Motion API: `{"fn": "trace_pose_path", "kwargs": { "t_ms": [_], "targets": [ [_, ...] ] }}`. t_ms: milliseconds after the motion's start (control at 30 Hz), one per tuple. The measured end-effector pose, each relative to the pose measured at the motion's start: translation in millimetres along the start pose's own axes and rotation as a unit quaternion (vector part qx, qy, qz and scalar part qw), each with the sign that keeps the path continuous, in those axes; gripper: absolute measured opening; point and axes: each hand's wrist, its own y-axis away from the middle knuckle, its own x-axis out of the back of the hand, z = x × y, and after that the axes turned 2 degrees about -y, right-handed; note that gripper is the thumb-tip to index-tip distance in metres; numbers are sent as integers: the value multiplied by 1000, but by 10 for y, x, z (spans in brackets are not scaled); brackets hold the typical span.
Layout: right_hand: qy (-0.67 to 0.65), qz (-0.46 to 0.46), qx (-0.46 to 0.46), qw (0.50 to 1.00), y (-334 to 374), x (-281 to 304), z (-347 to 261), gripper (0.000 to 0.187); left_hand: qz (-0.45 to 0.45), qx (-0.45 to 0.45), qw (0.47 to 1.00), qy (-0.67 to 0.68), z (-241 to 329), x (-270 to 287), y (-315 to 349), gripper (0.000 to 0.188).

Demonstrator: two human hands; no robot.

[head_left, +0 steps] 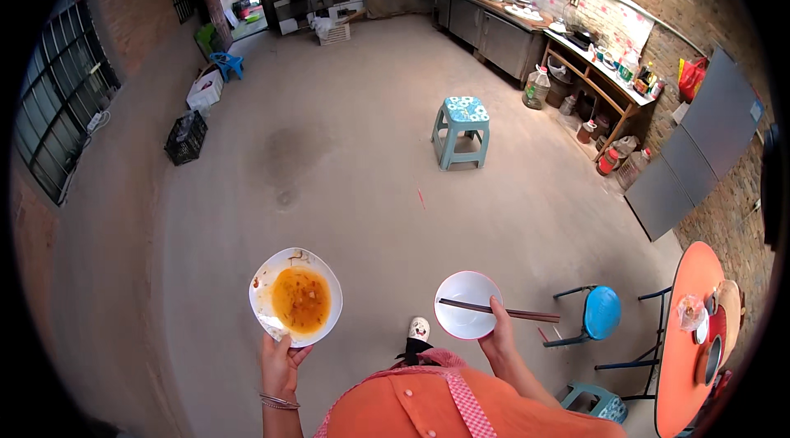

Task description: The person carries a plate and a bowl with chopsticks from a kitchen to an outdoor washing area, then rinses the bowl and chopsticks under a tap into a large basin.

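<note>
A wide grey floor (354, 175) here, brick wall (683, 6) down the right side, and we go from the left: a barred window (66, 84), then a black crate (187, 139) on the floor.

Now the left hand (282, 364), reaching forward from a braceleted wrist, thumb over the near rim, fingers tucked below, curled firmly round a white plate (276, 265)! That plate sits out ahead of the body on the left, orange-brown sauce (301, 300) pooled in it.

Across the middle, a stool (465, 111) with a blue floral top stands further off. Below it in view, a white bowl (469, 282), and there's the right hand (499, 335), forearm angled up and inward, closed on the bowl's right edge, thumb pinning dark chopsticks (527, 314) that lie across it, ends poking out to the right.

On we go: a round blue seat (603, 313), then bottles (643, 80) on a shelf, labels too small to read. An orange table (695, 269) at lower right, and above it a grey refrigerator (699, 129) wearing a little blue sticker (756, 111), its print illegible from here.
</note>
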Motion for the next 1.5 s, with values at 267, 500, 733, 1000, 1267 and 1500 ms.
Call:
{"fn": "trace_pose_path", "kwargs": {
  "t_ms": [267, 500, 733, 1000, 1267, 1500],
  "targets": [
    [21, -4, -2, 1000, -1982, -1247, -558, 46, -2, -12, 1000, 16, 603, -1124, -1748, 37],
    [-5, -9, 36, 999, -3497, -2242, -872, 46, -13, -10, 1000, -18, 1091, -1956, -3465, 37],
    [-26, 59, 64, 996, -4893, -3021, -1080, 46, -47, 5, 997, -60, 1657, -2762, -5172, 38],
    [-25, 102, 91, 990, -6750, -3801, -1182, 49, -70, 25, 994, -80, 2182, -3699, -7172, 39],
    [0, 56, 63, 996, -8798, -4894, -1491, 49, -63, 49, 995, -54, 2681, -4710, -9024, 41],
    [2, 26, 38, 999, -10539, -6020, -1751, 46, -48, 51, 997, -43, 3197, -5594, -10618, 34]
  ]
}}
